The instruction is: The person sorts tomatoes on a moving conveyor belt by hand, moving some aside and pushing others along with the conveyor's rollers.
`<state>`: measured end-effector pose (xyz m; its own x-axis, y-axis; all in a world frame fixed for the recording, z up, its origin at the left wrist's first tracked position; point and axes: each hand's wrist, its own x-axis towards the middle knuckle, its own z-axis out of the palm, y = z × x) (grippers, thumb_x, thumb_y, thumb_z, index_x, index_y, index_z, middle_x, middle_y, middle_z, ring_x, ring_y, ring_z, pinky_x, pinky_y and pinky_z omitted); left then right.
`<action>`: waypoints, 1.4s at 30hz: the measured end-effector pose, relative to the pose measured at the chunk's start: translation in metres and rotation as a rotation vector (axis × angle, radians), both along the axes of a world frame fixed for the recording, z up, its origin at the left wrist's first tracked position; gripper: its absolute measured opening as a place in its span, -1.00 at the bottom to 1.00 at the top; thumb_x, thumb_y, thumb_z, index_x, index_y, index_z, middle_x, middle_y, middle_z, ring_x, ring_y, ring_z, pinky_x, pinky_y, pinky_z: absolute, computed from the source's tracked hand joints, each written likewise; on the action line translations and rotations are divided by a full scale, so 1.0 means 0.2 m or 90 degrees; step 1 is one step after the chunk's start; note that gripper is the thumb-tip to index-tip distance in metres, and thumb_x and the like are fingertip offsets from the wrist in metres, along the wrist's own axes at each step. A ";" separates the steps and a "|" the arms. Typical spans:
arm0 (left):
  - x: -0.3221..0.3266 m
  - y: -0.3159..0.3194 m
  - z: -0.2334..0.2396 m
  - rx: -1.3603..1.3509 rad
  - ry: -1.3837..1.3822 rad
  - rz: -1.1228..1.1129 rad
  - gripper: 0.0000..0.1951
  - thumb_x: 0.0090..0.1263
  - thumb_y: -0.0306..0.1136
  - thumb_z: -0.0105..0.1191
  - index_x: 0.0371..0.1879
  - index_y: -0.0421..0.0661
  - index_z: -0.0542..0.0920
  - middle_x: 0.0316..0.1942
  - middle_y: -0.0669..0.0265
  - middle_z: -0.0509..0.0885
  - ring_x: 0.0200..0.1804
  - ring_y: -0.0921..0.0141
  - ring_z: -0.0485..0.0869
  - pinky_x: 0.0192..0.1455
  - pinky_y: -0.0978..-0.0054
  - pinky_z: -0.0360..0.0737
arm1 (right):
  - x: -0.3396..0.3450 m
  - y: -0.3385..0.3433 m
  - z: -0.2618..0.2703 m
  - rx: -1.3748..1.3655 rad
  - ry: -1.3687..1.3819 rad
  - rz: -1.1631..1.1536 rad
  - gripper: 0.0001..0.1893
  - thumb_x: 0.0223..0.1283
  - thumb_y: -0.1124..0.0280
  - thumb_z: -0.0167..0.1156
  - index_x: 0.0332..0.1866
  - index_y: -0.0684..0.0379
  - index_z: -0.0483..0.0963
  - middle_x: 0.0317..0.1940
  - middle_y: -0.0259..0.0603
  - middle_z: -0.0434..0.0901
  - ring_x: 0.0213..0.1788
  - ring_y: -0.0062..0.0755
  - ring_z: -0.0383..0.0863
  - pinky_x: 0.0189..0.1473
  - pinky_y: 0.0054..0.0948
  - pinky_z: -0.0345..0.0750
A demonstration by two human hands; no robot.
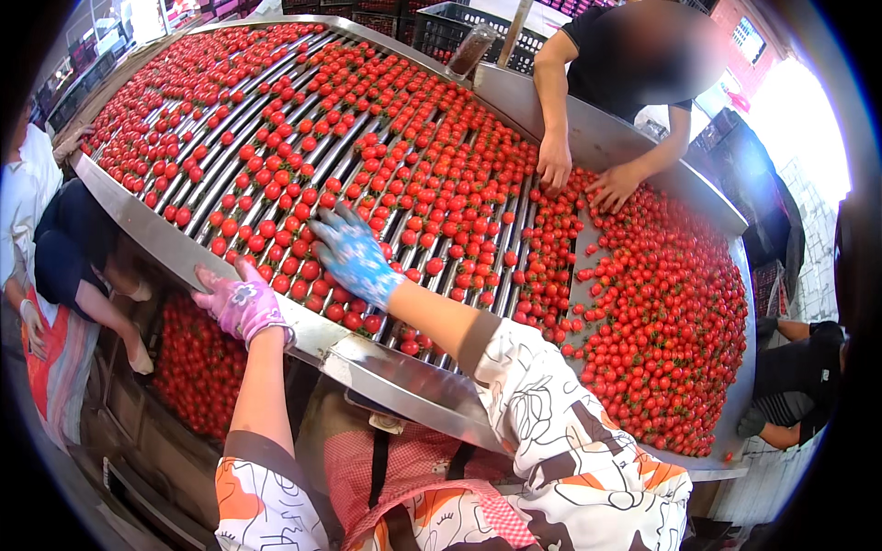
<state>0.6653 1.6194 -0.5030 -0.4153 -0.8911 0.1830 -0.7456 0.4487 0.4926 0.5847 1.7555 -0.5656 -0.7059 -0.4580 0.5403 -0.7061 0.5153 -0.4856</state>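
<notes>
Red cherry tomatoes (455, 200) with green stems lie over the metal rollers (337, 162) of a roller conveyor. My right hand (355, 255), in a blue patterned glove, is spread palm down on the tomatoes near the close side. Its fingers point to the far left, and whatever lies beneath the palm is hidden. At the conveyor's near metal rim (310, 327) rests my left hand (244, 299), in a pink glove with a flower print. Its stained fingertips are apart on the rim's upper edge, beside a few tomatoes, with nothing seen in them.
Across the conveyor a co-worker's bare hands (615, 187) touch tomatoes by the metal chute (586, 241), where many tomatoes are heaped. More tomatoes (196, 372) lie below the rim. A person sits at left, another is at right. Black plastic crates (441, 34) stand behind.
</notes>
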 end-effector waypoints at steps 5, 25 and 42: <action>0.01 0.00 -0.04 -0.017 0.003 0.005 -0.29 0.37 0.01 -0.01 0.38 -0.12 0.10 0.25 -0.19 0.21 0.02 -0.04 0.58 0.00 0.14 0.60 | 0.26 0.43 -0.05 0.173 0.056 0.149 -0.57 -0.04 0.43 0.23 0.04 0.16 0.45 0.10 -0.09 0.42 0.27 -0.06 0.32 0.31 -0.08 0.27; 0.02 0.12 -0.06 -0.015 0.008 0.016 -0.30 0.34 0.03 0.02 0.35 -0.11 0.16 0.21 -0.17 0.23 0.01 -0.01 0.57 -0.04 0.17 0.59 | -0.16 0.53 0.00 -0.292 -0.432 -0.130 -0.70 0.22 0.32 0.13 0.01 0.21 0.49 -0.22 -0.09 0.63 -0.19 -0.31 0.65 -0.10 -0.34 0.57; 0.08 0.15 -0.14 -0.011 0.118 0.005 -0.30 0.32 -0.05 0.07 0.36 -0.10 0.16 0.24 -0.17 0.22 0.06 -0.06 0.53 0.05 0.15 0.54 | -0.01 0.37 0.21 0.295 -0.129 0.061 -0.72 0.09 0.41 0.12 -0.08 0.24 0.51 -0.21 0.01 0.58 -0.10 -0.13 0.62 -0.09 -0.20 0.55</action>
